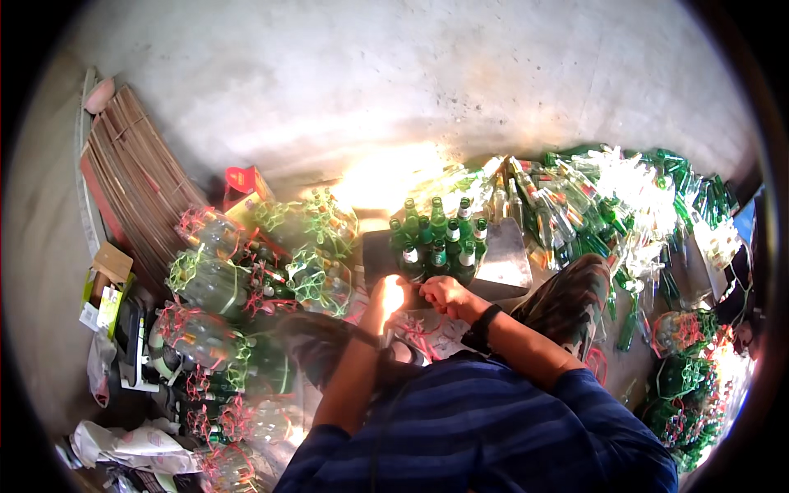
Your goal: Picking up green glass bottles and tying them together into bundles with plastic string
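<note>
Several upright green glass bottles (439, 259) stand in a tight cluster on a dark, flat board (511, 262). My left hand (392, 294) and my right hand (448, 296) are close together at the near side of this cluster, low by the bottle bases. Fingers are curled on both hands, and sunlight washes out the left one. A thin strand may run between them, but it is too small to make out. Loose pink plastic twine (420, 338) lies on the floor below my hands, between my legs.
A large heap of loose glass bottles (573, 203) lies right of the board. Bottle bundles tied with pink and green twine (212, 283) crowd the left, with more bundles (684, 370) at lower right. Flattened cardboard (138, 166) leans near the wall (400, 80). A red box (243, 182) stands behind.
</note>
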`<state>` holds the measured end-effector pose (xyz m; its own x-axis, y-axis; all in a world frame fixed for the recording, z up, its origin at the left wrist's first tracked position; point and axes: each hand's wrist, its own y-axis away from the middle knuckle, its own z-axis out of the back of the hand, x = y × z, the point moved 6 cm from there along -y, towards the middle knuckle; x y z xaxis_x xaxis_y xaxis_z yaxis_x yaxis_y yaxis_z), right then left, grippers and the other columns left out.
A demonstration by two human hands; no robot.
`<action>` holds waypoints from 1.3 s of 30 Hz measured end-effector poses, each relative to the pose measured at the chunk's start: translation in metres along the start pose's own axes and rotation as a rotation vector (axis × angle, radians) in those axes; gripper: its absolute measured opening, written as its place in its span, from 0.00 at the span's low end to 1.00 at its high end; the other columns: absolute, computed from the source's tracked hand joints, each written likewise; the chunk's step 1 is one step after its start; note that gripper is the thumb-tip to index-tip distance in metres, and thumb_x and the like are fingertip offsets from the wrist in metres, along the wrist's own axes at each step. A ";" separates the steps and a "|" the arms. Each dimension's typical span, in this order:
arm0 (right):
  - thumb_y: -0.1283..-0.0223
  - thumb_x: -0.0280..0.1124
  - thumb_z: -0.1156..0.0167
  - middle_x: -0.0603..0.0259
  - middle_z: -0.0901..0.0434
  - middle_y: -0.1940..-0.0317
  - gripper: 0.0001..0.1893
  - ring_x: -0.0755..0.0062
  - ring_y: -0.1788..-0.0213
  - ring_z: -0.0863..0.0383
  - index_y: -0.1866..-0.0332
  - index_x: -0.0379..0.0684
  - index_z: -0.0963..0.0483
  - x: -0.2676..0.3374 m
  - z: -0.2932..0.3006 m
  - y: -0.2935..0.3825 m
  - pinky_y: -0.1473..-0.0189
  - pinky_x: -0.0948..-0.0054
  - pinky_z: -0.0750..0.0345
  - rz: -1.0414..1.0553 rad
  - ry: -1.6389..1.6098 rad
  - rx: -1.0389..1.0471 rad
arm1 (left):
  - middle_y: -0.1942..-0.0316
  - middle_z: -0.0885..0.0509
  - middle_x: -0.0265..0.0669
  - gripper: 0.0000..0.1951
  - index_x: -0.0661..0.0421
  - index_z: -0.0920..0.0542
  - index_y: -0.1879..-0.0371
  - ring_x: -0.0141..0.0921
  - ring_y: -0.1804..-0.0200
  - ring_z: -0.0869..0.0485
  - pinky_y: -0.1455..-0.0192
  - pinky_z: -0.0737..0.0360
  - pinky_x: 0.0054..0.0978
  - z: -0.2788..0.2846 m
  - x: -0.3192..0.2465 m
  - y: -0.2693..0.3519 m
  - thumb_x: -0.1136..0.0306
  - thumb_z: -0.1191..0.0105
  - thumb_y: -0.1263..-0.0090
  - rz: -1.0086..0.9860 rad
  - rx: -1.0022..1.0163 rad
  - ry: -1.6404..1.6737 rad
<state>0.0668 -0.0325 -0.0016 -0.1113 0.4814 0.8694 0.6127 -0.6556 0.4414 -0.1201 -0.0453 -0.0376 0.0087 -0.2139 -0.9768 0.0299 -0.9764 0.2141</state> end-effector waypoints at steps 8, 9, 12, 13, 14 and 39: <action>0.28 0.28 0.45 0.68 0.25 0.78 0.08 0.75 0.82 0.29 0.63 0.37 0.22 0.013 0.014 -0.027 0.80 0.74 0.31 -0.029 -0.317 -0.139 | 0.71 0.18 0.31 0.13 0.54 0.21 0.53 0.25 0.76 0.24 0.76 0.28 0.26 -0.060 -0.088 0.058 0.58 0.53 0.19 0.234 0.075 0.272; 0.28 0.28 0.45 0.67 0.24 0.78 0.09 0.73 0.80 0.26 0.62 0.36 0.22 0.016 0.010 -0.028 0.78 0.73 0.28 -0.045 -0.450 -0.150 | 0.72 0.19 0.29 0.12 0.53 0.22 0.53 0.24 0.76 0.26 0.77 0.30 0.25 -0.054 -0.091 0.058 0.58 0.52 0.19 0.296 0.037 0.245; 0.27 0.30 0.46 0.64 0.20 0.75 0.10 0.71 0.76 0.20 0.61 0.35 0.21 0.000 0.022 -0.050 0.73 0.73 0.24 -0.001 -0.324 -0.113 | 0.77 0.28 0.23 0.11 0.51 0.23 0.64 0.18 0.77 0.32 0.78 0.35 0.21 -0.044 -0.119 0.051 0.58 0.48 0.21 0.054 0.184 -0.125; 0.26 0.31 0.46 0.63 0.19 0.74 0.10 0.70 0.75 0.19 0.60 0.35 0.21 0.002 0.017 -0.049 0.72 0.73 0.23 0.007 -0.443 -0.134 | 0.76 0.26 0.24 0.11 0.52 0.21 0.66 0.18 0.77 0.31 0.78 0.36 0.21 -0.036 -0.125 0.041 0.60 0.46 0.22 0.124 0.174 -0.235; 0.26 0.31 0.46 0.62 0.18 0.72 0.10 0.69 0.72 0.18 0.59 0.36 0.21 0.017 0.010 -0.043 0.69 0.73 0.23 0.221 -0.088 -0.067 | 0.75 0.24 0.25 0.11 0.53 0.19 0.66 0.19 0.76 0.30 0.77 0.35 0.21 -0.029 -0.133 0.034 0.61 0.45 0.24 0.140 0.158 -0.246; 0.26 0.30 0.45 0.72 0.17 0.62 0.05 0.78 0.63 0.20 0.57 0.46 0.22 0.057 -0.026 -0.012 0.63 0.76 0.32 0.133 -0.707 -0.240 | 0.72 0.20 0.26 0.11 0.58 0.13 0.57 0.19 0.72 0.27 0.74 0.33 0.20 -0.023 -0.178 0.037 0.62 0.40 0.26 0.162 0.239 -0.398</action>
<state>0.0332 -0.0126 0.0483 0.5288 0.5952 0.6051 0.3902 -0.8036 0.4494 -0.0975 -0.0432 0.1439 -0.3899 -0.3138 -0.8657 -0.1703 -0.8993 0.4027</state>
